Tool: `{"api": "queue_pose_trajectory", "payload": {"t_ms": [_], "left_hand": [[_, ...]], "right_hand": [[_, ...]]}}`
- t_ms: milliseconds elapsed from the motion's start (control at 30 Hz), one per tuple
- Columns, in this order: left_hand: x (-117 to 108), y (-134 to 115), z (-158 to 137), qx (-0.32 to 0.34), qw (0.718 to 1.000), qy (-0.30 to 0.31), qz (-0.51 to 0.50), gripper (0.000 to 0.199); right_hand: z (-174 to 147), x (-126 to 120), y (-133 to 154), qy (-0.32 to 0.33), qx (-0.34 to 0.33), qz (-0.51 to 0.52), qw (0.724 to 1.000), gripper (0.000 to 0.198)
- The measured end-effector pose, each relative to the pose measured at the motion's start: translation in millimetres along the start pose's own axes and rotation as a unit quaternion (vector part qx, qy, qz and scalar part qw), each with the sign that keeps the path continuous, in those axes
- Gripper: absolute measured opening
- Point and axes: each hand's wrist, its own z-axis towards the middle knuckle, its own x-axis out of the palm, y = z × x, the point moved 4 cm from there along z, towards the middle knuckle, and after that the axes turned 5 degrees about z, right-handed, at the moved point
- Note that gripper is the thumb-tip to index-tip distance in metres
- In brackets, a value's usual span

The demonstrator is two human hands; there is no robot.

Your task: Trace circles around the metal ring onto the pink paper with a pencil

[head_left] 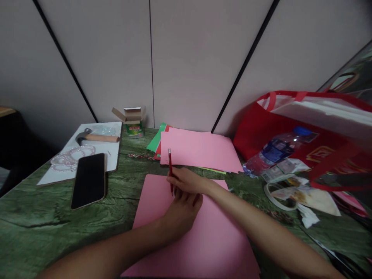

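A slim red pencil (170, 166) stands nearly upright in my right hand (187, 180), its tip down at the pink sheet in front of me. Just below, my left hand (180, 217) rests on this pink paper (216, 236), close against the right one. Its fingers are bent and pressed together. A small greyish bit shows by the fingertips, but what they hold down, if anything, is too hidden to name. My forearms cover part of the sheet.
Left are a phone (88, 180), a hammer (99, 137), a beaded strand (68, 159) and a small open box (134, 126). Behind lies a stack of coloured paper (197, 149). Right are a bottle (274, 151), a red bag (250, 128), a tape roll (269, 193) and scissors (343, 259).
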Motion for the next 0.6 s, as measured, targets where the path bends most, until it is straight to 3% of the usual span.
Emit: {"api": "queue_pose_trajectory", "payload": {"t_ms": [233, 600], "left_hand": [[-1, 0, 0, -0.005, 0.999, 0.023, -0.023, 0.067], [-10, 2, 1, -0.001, 1.0, 0.005, 0.015, 0.048]], "right_hand": [[1, 3, 11, 0.063, -0.005, -0.072, 0.995, 0.014], [15, -10, -8, 0.0, 0.038, -0.092, 0.995, 0.021]]}}
